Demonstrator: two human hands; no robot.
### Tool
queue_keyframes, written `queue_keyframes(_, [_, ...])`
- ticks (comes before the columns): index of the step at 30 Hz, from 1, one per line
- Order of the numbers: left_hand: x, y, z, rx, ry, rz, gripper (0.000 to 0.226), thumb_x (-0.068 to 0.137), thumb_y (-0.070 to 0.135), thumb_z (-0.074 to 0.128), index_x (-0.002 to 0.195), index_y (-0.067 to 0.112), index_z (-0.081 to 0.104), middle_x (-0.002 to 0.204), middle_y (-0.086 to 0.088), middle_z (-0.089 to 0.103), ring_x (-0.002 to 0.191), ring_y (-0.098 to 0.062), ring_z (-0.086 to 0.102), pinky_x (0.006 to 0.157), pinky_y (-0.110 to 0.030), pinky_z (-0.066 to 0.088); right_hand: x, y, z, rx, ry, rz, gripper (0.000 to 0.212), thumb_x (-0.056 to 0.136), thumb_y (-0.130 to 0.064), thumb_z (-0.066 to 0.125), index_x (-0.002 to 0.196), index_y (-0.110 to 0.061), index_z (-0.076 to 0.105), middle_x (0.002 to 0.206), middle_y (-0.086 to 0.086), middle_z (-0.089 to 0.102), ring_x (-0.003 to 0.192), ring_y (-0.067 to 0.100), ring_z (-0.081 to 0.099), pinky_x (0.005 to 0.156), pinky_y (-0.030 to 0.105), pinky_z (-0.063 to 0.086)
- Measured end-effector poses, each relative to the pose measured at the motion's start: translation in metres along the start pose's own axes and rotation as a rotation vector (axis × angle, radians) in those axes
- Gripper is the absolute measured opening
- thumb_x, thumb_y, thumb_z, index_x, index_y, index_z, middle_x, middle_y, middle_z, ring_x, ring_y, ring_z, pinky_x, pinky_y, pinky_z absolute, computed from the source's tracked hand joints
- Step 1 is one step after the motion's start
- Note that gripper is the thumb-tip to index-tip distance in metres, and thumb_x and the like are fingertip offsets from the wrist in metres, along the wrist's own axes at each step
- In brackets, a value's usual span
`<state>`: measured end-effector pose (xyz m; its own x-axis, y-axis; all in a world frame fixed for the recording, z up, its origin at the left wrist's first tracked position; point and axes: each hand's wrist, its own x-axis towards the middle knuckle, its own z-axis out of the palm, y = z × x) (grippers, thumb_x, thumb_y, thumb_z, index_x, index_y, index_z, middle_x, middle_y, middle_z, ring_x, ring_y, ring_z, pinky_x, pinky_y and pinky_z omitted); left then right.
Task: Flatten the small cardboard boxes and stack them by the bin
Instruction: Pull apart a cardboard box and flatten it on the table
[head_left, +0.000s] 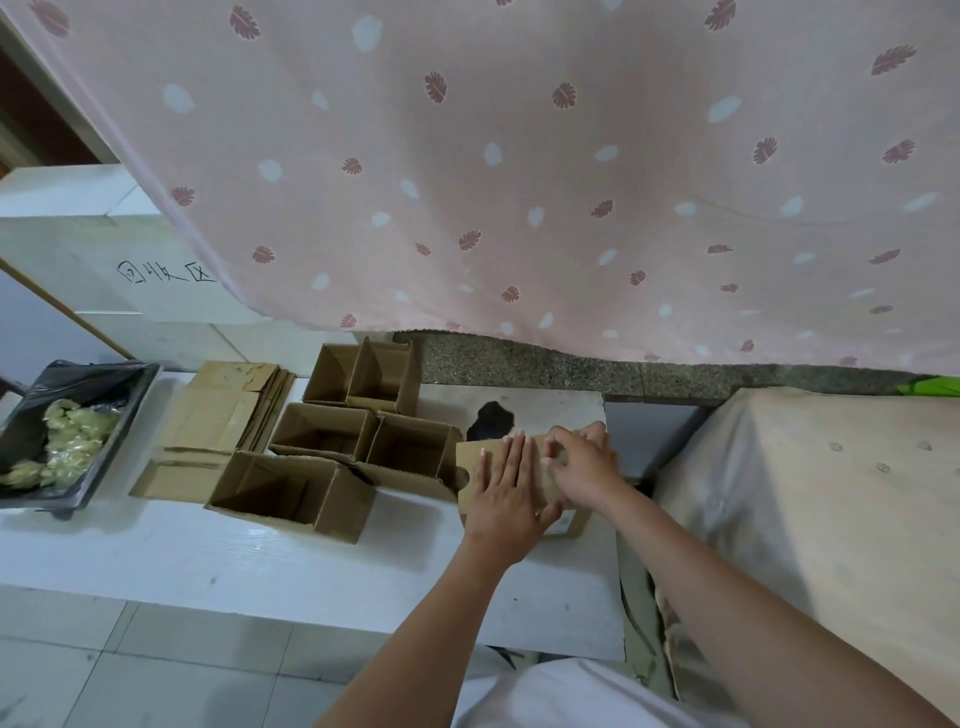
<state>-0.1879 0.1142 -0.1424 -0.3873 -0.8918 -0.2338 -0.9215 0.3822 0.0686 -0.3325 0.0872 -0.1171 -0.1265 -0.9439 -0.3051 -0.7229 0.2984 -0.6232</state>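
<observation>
White table (208, 551) is carrying open boxes (322, 431); left hand (506, 493) is pressing flat on a box (470, 460), right hand (582, 462) is pinching it.

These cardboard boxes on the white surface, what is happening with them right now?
A person is flattening one box: the left hand presses flat on it, and the right hand works at its far edge with curled fingers. Five open boxes stand to the left, not yet flattened. A stack of flat cardboard lies beside the bin, which has a black bag.
</observation>
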Motion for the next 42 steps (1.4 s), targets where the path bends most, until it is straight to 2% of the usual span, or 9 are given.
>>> queue_keyframes(10, [-0.001, -0.001, 0.003, 0.018, 0.005, 0.001, 0.09, 0.092, 0.073, 0.001, 0.156, 0.012, -0.022, 0.162, -0.003, -0.03, 0.146, -0.018, -0.034, 0.123, -0.045, -0.014, -0.004, -0.001, 0.005, -0.348, 0.046, -0.338, 0.02, 0.097, -0.012, 0.047, 0.092, -0.028, 0.036, 0.114, -0.005, 0.044, 0.105, 0.023, 0.038, 0.083, 0.036, 0.03])
queue_keyframes(15, [0.002, -0.002, 0.004, 0.02, 0.004, 0.003, 0.09, 0.088, 0.073, -0.005, 0.152, 0.013, -0.028, 0.162, -0.004, -0.029, 0.147, -0.02, -0.033, 0.123, -0.045, -0.015, -0.002, -0.007, -0.001, -0.201, -0.037, -0.333, 0.017, 0.094, -0.007, 0.056, 0.105, -0.018, 0.052, 0.108, 0.0, 0.055, 0.105, 0.021, 0.045, 0.085, 0.032, 0.041])
queue_keyframes(17, [0.004, -0.001, 0.002, 0.012, -0.005, -0.01, 0.092, 0.087, 0.073, -0.006, 0.152, 0.013, -0.026, 0.163, -0.005, -0.028, 0.148, -0.021, -0.031, 0.123, -0.046, -0.015, 0.0, -0.007, -0.004, -0.208, -0.034, -0.32, 0.012, 0.094, -0.006, 0.058, 0.096, -0.017, 0.056, 0.099, 0.001, 0.053, 0.102, 0.02, 0.048, 0.082, 0.029, 0.043])
queue_keyframes(21, [0.007, 0.009, -0.002, 0.003, -0.018, -0.054, 0.091, 0.091, 0.074, 0.004, 0.15, 0.011, -0.027, 0.162, -0.009, -0.029, 0.146, -0.025, -0.033, 0.119, -0.049, -0.022, -0.002, -0.008, -0.009, -0.201, -0.021, -0.325, 0.024, 0.092, -0.003, 0.056, 0.076, -0.02, 0.05, 0.088, 0.002, 0.048, 0.088, 0.019, 0.05, 0.073, 0.029, 0.043])
queue_keyframes(24, [0.008, 0.016, -0.003, -0.017, -0.034, -0.083, 0.093, 0.094, 0.074, 0.01, 0.146, 0.009, -0.031, 0.16, -0.011, -0.032, 0.145, -0.028, -0.036, 0.113, -0.05, -0.028, -0.005, -0.006, -0.011, -0.12, -0.012, -0.314, 0.023, 0.094, -0.002, 0.054, 0.079, -0.018, 0.05, 0.093, -0.001, 0.049, 0.087, 0.016, 0.048, 0.076, 0.028, 0.042])
queue_keyframes(32, [0.008, 0.016, -0.003, -0.053, -0.041, -0.088, 0.095, 0.095, 0.074, 0.008, 0.151, 0.005, -0.027, 0.159, -0.014, -0.033, 0.146, -0.03, -0.033, 0.119, -0.053, -0.019, -0.015, 0.008, -0.016, 0.024, -0.011, -0.306, 0.016, 0.096, -0.002, 0.05, 0.086, -0.014, 0.048, 0.091, -0.001, 0.05, 0.082, 0.016, 0.049, 0.066, 0.02, 0.037])
queue_keyframes(38, [0.011, 0.014, -0.005, -0.092, -0.048, -0.073, 0.095, 0.096, 0.073, 0.012, 0.152, 0.009, -0.027, 0.16, -0.013, -0.034, 0.146, -0.031, -0.033, 0.118, -0.052, -0.021, -0.014, 0.016, -0.019, 0.236, 0.034, -0.083, 0.015, 0.101, -0.021, 0.048, 0.086, -0.022, 0.046, 0.089, 0.001, 0.06, 0.087, 0.023, 0.06, 0.072, 0.034, 0.049])
queue_keyframes(41, [0.009, 0.016, -0.005, -0.074, -0.055, -0.052, 0.084, 0.097, 0.071, 0.011, 0.149, 0.024, -0.035, 0.157, -0.015, -0.038, 0.144, -0.034, -0.036, 0.116, -0.055, -0.022, -0.017, 0.012, -0.021, 0.265, 0.007, -0.044, 0.035, 0.088, -0.048, 0.065, 0.084, -0.024, 0.041, 0.08, -0.005, 0.052, 0.071, 0.015, 0.05, 0.059, 0.03, 0.041])
queue_keyframes(42, [0.008, 0.016, -0.005, -0.074, -0.054, -0.046, 0.08, 0.097, 0.07, 0.012, 0.147, 0.031, -0.037, 0.156, -0.015, -0.039, 0.144, -0.034, -0.036, 0.115, -0.056, -0.022, -0.018, 0.01, -0.02, 0.229, -0.004, -0.077, 0.04, 0.083, -0.047, 0.071, 0.085, -0.023, 0.039, 0.08, -0.005, 0.05, 0.069, 0.012, 0.047, 0.058, 0.028, 0.038])
